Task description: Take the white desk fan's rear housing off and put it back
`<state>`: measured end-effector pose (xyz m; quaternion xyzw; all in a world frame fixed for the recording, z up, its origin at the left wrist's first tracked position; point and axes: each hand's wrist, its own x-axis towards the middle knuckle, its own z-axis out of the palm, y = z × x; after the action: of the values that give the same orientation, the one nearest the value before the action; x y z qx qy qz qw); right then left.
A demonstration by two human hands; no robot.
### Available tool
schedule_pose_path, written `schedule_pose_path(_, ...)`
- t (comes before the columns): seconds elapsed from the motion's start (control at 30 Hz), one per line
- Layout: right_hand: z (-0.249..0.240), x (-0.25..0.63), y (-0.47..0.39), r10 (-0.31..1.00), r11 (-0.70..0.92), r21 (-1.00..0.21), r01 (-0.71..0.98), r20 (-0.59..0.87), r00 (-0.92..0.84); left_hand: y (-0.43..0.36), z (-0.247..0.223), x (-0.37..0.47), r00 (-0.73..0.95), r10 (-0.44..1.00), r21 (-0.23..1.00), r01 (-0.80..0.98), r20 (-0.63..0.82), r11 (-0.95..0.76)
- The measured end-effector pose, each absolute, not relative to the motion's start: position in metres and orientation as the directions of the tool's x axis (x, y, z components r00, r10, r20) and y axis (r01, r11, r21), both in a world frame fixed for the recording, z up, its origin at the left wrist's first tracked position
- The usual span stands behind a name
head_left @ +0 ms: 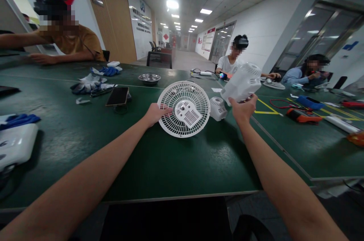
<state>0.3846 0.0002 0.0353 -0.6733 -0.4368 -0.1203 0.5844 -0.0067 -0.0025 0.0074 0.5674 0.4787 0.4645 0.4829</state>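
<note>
Gripping a round white plastic fan grille (191, 115) by its nine o'clock edge over the green tabletop (182, 169), the left hand (156, 114) is apart from the right hand (243, 109) — which clamps a bulky white vented plastic housing (243, 81) at the grille's two o'clock. A smaller white vented plastic part (218, 109) stands at three o'clock; a round silver metal bowl (149, 78), ten o'clock.

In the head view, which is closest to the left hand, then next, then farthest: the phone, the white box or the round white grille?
From the left hand:
1. Round white grille: gripped at its left side.
2. Phone: left of the hand.
3. White box: far left edge.
</note>
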Motion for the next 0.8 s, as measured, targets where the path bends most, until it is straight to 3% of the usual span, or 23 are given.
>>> schedule_pose_path(0.13,0.039,0.367,-0.008,0.530,0.080,-0.673,0.735,0.653,0.541,-0.001,0.007,-0.007,0.120,0.991,0.993,0.095,0.060,-0.071)
schedule_pose_path(0.4,0.026,0.355,-0.009,0.706,-0.061,-0.572,0.818,0.555,0.441,0.002,0.004,-0.006,0.106,0.990,0.988,0.111,0.095,-0.107)
schedule_pose_path(0.6,0.025,0.359,-0.006,0.718,-0.064,-0.595,0.801,0.530,0.451,0.001,0.003,-0.007,0.123,0.986,0.985,0.117,0.112,-0.127)
schedule_pose_path(0.8,0.029,0.383,0.001,0.638,-0.055,-0.646,0.762,0.564,0.524,-0.001,0.004,-0.008,0.126,0.987,0.985,0.129,0.102,-0.119)
